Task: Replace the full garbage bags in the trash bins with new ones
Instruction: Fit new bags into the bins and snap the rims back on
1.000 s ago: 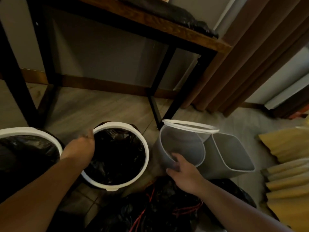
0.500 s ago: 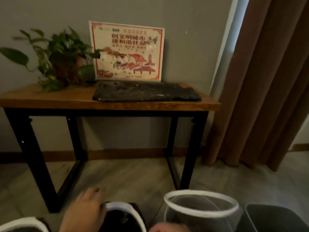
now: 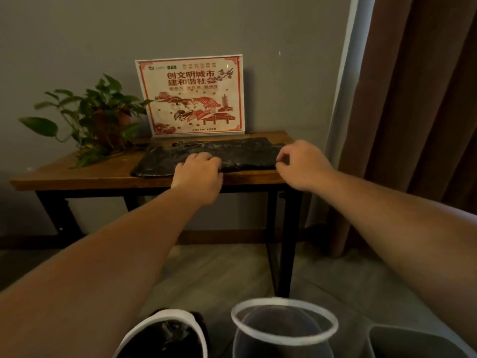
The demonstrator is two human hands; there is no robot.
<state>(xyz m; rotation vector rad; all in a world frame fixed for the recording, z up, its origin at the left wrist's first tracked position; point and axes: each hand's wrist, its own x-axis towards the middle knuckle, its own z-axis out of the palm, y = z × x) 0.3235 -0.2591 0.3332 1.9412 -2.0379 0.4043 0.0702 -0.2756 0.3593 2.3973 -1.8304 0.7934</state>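
Left hand (image 3: 197,174), right hand (image 3: 300,164) risen to bags (image 3: 245,154), wooden table (image 3: 77,174), grey wall (image 3: 180,27)

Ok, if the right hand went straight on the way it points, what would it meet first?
Most likely the right end of the bag stack on the table: the right hand points forward-left at it. Whether its fingertips touch it yet is unclear.
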